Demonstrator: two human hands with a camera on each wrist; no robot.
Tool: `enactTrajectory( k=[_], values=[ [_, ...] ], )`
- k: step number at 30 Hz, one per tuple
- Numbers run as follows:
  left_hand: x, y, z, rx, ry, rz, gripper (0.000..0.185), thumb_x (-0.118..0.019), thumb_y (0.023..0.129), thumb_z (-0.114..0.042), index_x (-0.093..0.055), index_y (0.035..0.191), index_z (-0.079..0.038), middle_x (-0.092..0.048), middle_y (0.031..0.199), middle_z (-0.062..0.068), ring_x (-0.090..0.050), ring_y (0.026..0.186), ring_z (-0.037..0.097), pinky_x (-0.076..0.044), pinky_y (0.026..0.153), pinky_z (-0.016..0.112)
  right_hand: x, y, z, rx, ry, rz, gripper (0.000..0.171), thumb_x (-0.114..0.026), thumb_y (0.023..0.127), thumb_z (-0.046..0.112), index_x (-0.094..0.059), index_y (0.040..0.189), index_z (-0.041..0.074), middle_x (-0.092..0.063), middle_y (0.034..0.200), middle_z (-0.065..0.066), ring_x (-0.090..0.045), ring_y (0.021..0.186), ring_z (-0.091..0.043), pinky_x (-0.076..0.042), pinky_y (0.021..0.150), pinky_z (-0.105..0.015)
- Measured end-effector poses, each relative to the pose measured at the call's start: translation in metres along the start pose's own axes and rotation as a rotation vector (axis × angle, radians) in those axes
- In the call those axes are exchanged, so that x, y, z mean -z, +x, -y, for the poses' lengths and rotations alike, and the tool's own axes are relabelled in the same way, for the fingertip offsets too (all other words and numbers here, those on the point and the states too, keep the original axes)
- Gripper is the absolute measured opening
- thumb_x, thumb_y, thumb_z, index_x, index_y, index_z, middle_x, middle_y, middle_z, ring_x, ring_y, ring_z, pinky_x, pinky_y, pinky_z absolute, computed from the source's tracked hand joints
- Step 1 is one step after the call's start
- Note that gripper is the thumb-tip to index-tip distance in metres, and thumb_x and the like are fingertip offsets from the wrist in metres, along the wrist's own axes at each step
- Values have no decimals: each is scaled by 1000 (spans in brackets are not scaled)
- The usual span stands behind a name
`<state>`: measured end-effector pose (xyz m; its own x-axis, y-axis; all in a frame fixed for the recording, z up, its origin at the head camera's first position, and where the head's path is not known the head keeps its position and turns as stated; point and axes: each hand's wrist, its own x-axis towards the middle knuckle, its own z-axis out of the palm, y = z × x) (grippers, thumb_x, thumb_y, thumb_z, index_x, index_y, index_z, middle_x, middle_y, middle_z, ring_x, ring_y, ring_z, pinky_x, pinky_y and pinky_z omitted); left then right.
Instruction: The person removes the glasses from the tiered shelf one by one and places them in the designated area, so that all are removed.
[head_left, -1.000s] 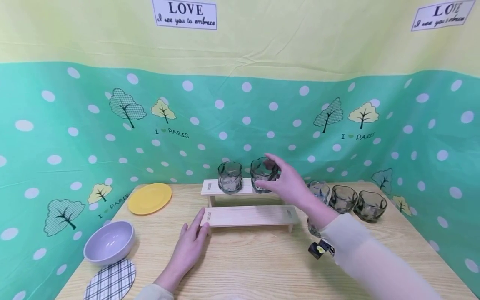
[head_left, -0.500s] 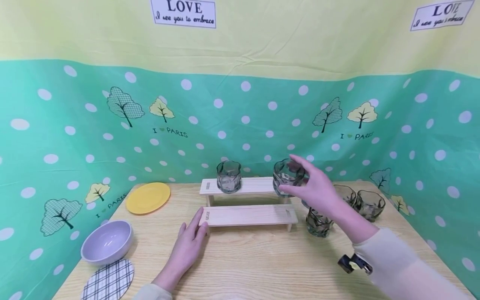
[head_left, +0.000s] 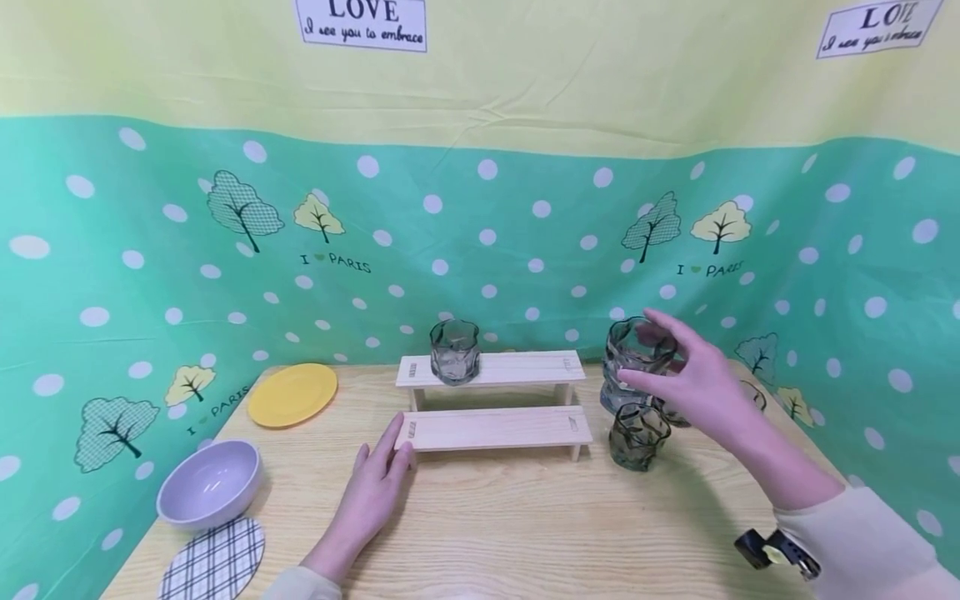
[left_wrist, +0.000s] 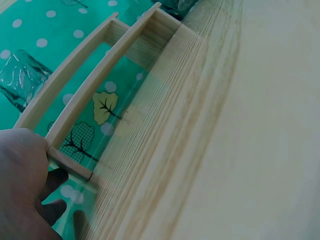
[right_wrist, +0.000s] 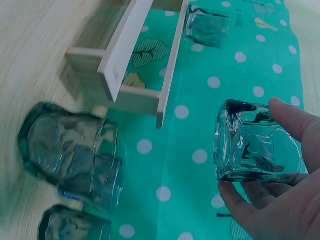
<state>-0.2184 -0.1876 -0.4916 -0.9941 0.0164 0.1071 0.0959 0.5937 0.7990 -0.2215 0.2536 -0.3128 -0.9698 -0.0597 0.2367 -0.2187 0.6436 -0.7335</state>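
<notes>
My right hand (head_left: 693,379) grips a clear grey glass tumbler (head_left: 636,343) between thumb and fingers, raised above other tumblers at the right. In the right wrist view the held tumbler (right_wrist: 257,142) is apart from the rack. My left hand (head_left: 372,483) rests against the left end of the lower board of a two-step wooden rack (head_left: 487,429), fingers extended at its corner. One tumbler (head_left: 455,354) stands on the upper board, left of its middle. On the table, right of the rack, stands another tumbler (head_left: 639,437); more behind it are partly hidden by my right hand.
At the left lie a yellow plate (head_left: 292,395), a lilac bowl (head_left: 210,483) and a checked round mat (head_left: 213,560). A green dotted cloth (head_left: 487,258) hangs behind and beside the wooden table (head_left: 495,525).
My right hand has lifted the tumbler from above the upper board and carried it right, over the other tumblers. My left hand stays at the rack's left end.
</notes>
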Motion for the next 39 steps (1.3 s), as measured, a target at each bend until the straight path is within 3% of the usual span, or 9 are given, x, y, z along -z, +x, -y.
enactTrajectory(
  k=[6, 12, 18, 21, 25, 28, 33, 37, 39],
  values=[
    [0, 0, 1, -6, 3, -4, 63, -45, 121, -40, -30, 176, -17, -44, 171, 14, -16, 163, 55, 0, 135, 65, 16, -12, -10, -50, -85, -5, 113, -90, 91, 56, -24, 178, 27, -54, 160, -24, -70, 110, -40, -61, 75, -38],
    [0, 1, 0, -49, 11, -21, 62, -46, 121, -39, -33, 175, -12, -49, 167, 16, -33, 159, 49, -2, 136, 63, 27, -22, -22, -70, -141, -15, 114, -89, 92, 56, -23, 178, 22, -52, 160, -30, -71, 107, -39, -58, 74, -38],
    [1, -1, -1, -56, 9, -21, 62, -46, 121, -39, -33, 175, -11, -48, 168, 17, -36, 158, 49, -1, 136, 63, 37, -32, -35, -110, -167, -20, 116, -89, 92, 55, -20, 179, 20, -49, 158, -37, -69, 98, -38, -57, 64, -37],
    [1, -1, -1, -52, 9, -22, 62, -46, 121, -39, -33, 175, -12, -47, 168, 17, -33, 159, 51, -1, 136, 64, 40, -37, -43, -109, -166, -21, 114, -89, 94, 51, -21, 178, 16, -51, 156, -37, -70, 102, -38, -59, 67, -36],
    [0, 0, 0, -46, 11, -23, 63, -46, 120, -40, -33, 175, -13, -47, 169, 17, -33, 159, 51, -2, 136, 63, 44, -41, -55, -128, -208, -19, 114, -88, 94, 53, -20, 178, 15, -47, 158, -40, -68, 107, -45, -61, 70, -47],
    [1, 1, 1, -44, 14, -19, 63, -45, 121, -41, -32, 175, -13, -46, 169, 17, -33, 159, 50, -1, 136, 63, 47, -44, -64, -144, -216, -10, 116, -87, 95, 54, -18, 178, 15, -40, 164, -41, -60, 120, -57, -59, 81, -65],
    [1, 2, 2, -34, 13, -6, 63, -45, 121, -40, -31, 176, -13, -44, 171, 15, -34, 160, 47, 1, 137, 59, 49, -48, -76, -173, -191, 15, 120, -87, 94, 56, -13, 179, 14, -32, 169, -39, -37, 142, -70, -38, 100, -90],
    [1, 2, 2, -36, 19, 1, 63, -45, 121, -40, -30, 176, -13, -43, 171, 14, -34, 160, 47, 1, 137, 60, 48, -51, -86, -197, -183, 29, 122, -87, 93, 58, -11, 179, 17, -28, 170, -41, -30, 143, -75, -33, 100, -93],
    [0, 3, 2, -39, 19, 0, 63, -45, 121, -39, -30, 176, -13, -44, 171, 14, -34, 160, 47, 1, 137, 59, 48, -53, -92, -202, -193, 31, 122, -87, 93, 58, -10, 179, 17, -28, 168, -44, -44, 133, -72, -47, 94, -85]
  ],
)
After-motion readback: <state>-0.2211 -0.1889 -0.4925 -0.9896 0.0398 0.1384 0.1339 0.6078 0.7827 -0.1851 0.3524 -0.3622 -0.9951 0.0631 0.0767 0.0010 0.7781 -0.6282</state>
